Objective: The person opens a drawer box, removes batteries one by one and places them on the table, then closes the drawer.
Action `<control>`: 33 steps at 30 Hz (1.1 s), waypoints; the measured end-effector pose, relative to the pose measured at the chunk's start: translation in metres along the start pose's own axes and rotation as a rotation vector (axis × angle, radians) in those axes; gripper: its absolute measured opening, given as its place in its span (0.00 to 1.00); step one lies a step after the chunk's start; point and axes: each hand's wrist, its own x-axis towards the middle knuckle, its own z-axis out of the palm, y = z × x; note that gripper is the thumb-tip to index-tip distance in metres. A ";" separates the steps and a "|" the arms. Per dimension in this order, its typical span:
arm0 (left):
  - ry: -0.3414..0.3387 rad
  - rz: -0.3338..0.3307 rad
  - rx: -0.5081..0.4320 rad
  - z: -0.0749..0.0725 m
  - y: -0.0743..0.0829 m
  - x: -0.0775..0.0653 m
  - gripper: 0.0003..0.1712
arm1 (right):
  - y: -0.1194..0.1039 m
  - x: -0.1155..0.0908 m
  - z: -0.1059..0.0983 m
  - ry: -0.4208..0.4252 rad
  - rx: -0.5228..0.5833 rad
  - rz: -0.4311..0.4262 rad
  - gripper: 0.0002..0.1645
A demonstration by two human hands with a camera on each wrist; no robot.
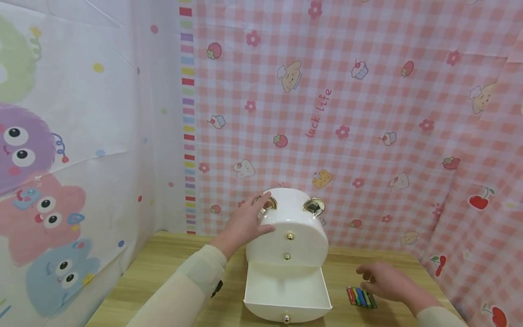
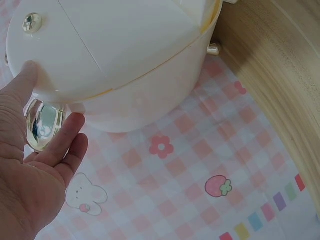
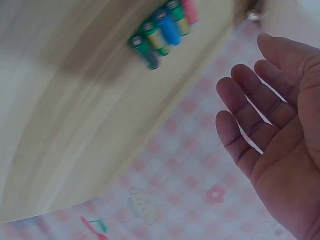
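Observation:
A white rounded storage box (image 1: 286, 243) with gold ears and knobs stands on the wooden table, its bottom drawer (image 1: 286, 286) pulled out and its inside bare. At the box's upper left, my left hand (image 1: 249, 220) rests around one gold ear (image 2: 44, 125), the thumb on the front face and the fingertips by the curved top. To the right of the drawer, several small batteries (image 1: 361, 297) in red, yellow, blue and green lie side by side. My right hand (image 1: 386, 281) hovers beside and above them, fingers loosely bent, holding nothing in the right wrist view.
Behind the wooden table (image 1: 163, 272) hangs a pink checked cloth (image 1: 347, 159). A white cloth with cartoon figures (image 1: 122, 113) hangs at the left. The drawer's front, with a gold knob (image 1: 287, 318), reaches toward the table's near side.

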 end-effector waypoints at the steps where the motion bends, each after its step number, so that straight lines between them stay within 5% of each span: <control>1: 0.000 -0.001 -0.001 0.000 0.000 0.000 0.57 | -0.004 0.001 -0.001 0.007 -0.014 -0.018 0.18; 9: -0.004 0.002 0.003 0.000 0.000 0.000 0.56 | -0.049 0.013 -0.005 0.011 -0.059 -0.035 0.14; 33: 0.000 0.010 0.005 -0.001 0.001 0.001 0.55 | -0.151 0.064 0.027 0.022 -0.145 -0.382 0.07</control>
